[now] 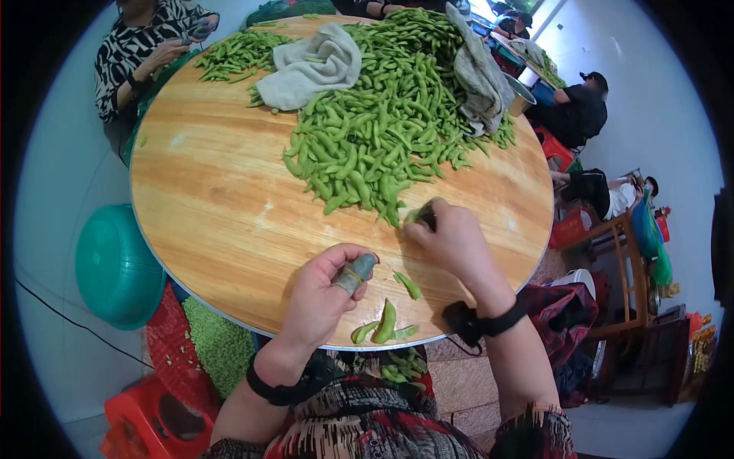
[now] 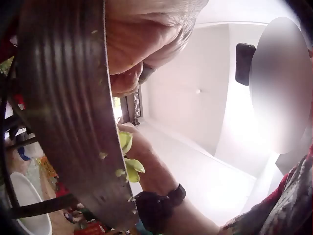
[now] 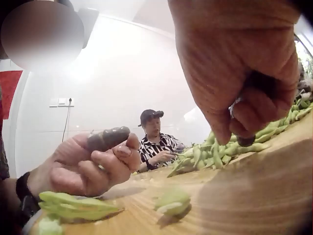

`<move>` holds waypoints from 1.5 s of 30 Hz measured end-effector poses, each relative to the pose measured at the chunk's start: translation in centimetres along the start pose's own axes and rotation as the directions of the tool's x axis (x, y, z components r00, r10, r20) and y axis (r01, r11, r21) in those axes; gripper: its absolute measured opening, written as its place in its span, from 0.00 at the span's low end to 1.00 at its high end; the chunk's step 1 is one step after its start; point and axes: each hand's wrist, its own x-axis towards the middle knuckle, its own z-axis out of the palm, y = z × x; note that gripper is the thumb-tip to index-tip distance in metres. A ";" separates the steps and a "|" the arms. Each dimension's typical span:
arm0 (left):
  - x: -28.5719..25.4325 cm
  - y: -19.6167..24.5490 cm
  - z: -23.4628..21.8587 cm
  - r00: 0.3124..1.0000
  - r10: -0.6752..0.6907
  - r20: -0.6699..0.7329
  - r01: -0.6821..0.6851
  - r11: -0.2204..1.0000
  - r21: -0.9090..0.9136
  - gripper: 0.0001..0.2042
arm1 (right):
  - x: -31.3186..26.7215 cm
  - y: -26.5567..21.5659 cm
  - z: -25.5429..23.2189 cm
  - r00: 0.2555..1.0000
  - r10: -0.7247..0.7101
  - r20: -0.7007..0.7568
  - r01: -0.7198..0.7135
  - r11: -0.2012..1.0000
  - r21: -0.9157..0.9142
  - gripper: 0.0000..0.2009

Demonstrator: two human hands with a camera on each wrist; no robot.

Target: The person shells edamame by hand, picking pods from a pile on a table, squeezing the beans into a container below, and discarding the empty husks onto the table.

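Green pods [image 1: 367,138] lie heaped on the round wooden table [image 1: 206,191]. The left hand [image 1: 325,294] is above the front edge, its thumb under a grey-green cover with a yellow band and its fingers curled; no pod shows in it. At the heap's near tip is the right hand [image 1: 455,237], fingers bent down, a dark cover on one digit; whether it pinches a pod is hidden. Several loose pods [image 1: 384,321] lie between the hands and the table edge. The right wrist view shows the right hand [image 3: 239,73] low beside the heaped pods [image 3: 210,154].
Grey cloths [image 1: 317,65] lie on the heap. Left of the table are a teal basin [image 1: 118,266], shelled beans [image 1: 218,344] and a red stool [image 1: 164,417]. A person in a patterned top [image 1: 138,53] works across the table. A wooden chair [image 1: 619,268] stands at right.
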 end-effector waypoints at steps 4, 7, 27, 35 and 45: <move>-0.1 -0.3 0.5 0.999 0.035 0.032 -0.036 0.998 0.044 0.08 | 0.6 0.3 1.5 0.999 -0.006 -0.039 0.000 0.992 -0.130 0.14; -0.3 -0.4 0.5 0.999 0.026 0.039 -0.028 0.999 0.046 0.09 | 0.0 1.0 1.1 0.998 0.029 -0.047 -0.036 0.987 -0.159 0.14; -0.2 -1.6 2.0 0.992 0.057 -0.112 -0.083 0.967 -0.242 0.07 | -7.4 -2.0 -0.6 0.868 -0.220 0.445 -0.424 0.137 0.895 0.09; -0.3 -1.4 2.3 0.999 0.028 -0.026 -0.033 0.978 -0.206 0.06 | -8.0 -2.1 -0.4 0.846 -0.178 0.503 -0.519 -0.056 0.853 0.08; -0.2 -1.4 3.5 0.981 0.173 -0.087 -0.138 0.940 0.311 0.12 | -8.3 -2.6 0.9 0.973 0.006 0.232 -0.212 0.426 0.880 0.06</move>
